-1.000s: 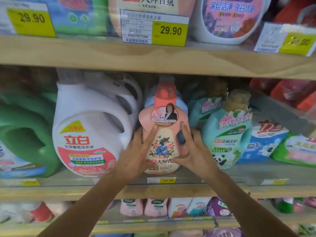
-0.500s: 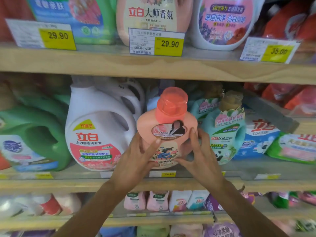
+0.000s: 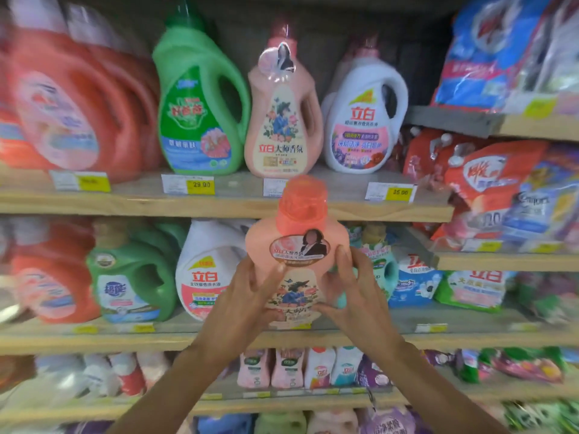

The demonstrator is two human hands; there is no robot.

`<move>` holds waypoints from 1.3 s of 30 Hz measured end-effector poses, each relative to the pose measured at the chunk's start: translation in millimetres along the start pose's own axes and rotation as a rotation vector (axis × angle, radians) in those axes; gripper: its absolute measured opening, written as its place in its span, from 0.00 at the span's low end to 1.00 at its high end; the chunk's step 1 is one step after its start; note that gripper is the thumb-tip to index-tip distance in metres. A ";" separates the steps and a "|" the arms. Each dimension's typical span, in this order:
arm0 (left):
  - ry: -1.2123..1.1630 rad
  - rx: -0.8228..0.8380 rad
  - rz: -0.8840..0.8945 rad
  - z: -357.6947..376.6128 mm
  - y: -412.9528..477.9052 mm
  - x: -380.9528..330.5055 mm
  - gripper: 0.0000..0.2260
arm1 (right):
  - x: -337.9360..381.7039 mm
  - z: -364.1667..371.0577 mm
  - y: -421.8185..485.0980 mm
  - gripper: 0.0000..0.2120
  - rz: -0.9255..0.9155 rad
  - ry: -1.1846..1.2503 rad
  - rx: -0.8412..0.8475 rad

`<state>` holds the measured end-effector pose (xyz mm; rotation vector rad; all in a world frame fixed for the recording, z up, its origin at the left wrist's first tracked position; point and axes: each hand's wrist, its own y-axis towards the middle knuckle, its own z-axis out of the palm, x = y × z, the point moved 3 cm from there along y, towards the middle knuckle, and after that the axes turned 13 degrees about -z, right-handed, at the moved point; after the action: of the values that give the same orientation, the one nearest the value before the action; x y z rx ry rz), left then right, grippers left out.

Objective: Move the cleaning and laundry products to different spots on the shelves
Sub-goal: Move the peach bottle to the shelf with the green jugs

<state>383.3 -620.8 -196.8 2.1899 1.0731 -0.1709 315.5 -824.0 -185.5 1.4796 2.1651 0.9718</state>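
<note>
- Wooden store shelves (image 3: 219, 208) fill the view in tiers, crowded with detergent jugs, bottles and bags, with yellow price tags (image 3: 200, 184) along the front edges
- Out in front of the middle tier, a pink bottle (image 3: 296, 245) with a coral cap (image 3: 302, 202) is held upright in the air, label facing the camera; the cap overlaps the front edge of the upper board
- The left hand (image 3: 247, 296) grips the bottle's lower left side, fingers spread and curved round it, thumb lying across the front label
- The right hand (image 3: 354, 292) grips the lower right side the same way, fingers spread and curled onto the body
- On the upper tier, just above the cap, a matching pink jug (image 3: 283, 120) stands between a green jug (image 3: 197, 104) and a white jug (image 3: 360, 120); red jugs (image 3: 72, 111) stand further left
- On the middle tier, a second white jug (image 3: 206, 274) sits just left of the held bottle and a teal bottle (image 3: 380, 267) shows behind the right hand
- Soft bags (image 3: 488, 189) crowd the right-hand shelves, blurred
</note>
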 end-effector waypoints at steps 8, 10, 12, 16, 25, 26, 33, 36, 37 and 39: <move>0.051 -0.147 0.075 -118.1 31.4 -73.2 0.63 | 42.6 -117.3 70.2 0.67 -0.104 0.000 -0.075; 0.038 -0.164 0.101 -137.8 42.4 -85.1 0.60 | 45.8 -134.5 86.3 0.67 -0.126 -0.016 -0.100; 0.039 -0.171 0.118 -151.9 53.8 -89.9 0.60 | 45.8 -145.5 99.8 0.68 -0.135 -0.026 -0.119; 0.058 -0.187 0.120 -173.4 84.6 -97.0 0.59 | 34.6 -155.4 133.8 0.64 -0.118 -0.036 -0.138; 0.079 -0.219 0.083 -192.5 170.7 -88.1 0.56 | -16.4 -148.4 215.3 0.64 -0.109 -0.038 -0.221; 0.077 -0.232 0.090 -192.1 178.2 -85.5 0.56 | -21.3 -146.8 222.7 0.63 -0.113 -0.045 -0.220; 0.100 -0.253 0.105 -177.0 225.8 -49.9 0.65 | -41.5 -129.5 260.5 0.66 -0.123 -0.094 -0.217; 0.117 -0.214 0.072 -165.8 238.0 -32.4 0.65 | -47.5 -114.7 265.6 0.69 -0.115 -0.072 -0.221; 0.119 -0.198 0.054 -161.6 240.0 -27.0 0.65 | -49.8 -109.5 266.1 0.69 -0.119 -0.065 -0.213; 0.113 -0.186 0.024 -154.6 242.5 -17.7 0.65 | -53.6 -100.1 267.5 0.68 -0.127 -0.061 -0.179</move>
<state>524.6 -638.4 53.6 2.0634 1.0786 0.0627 456.1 -847.8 67.7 1.2569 2.0425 1.0323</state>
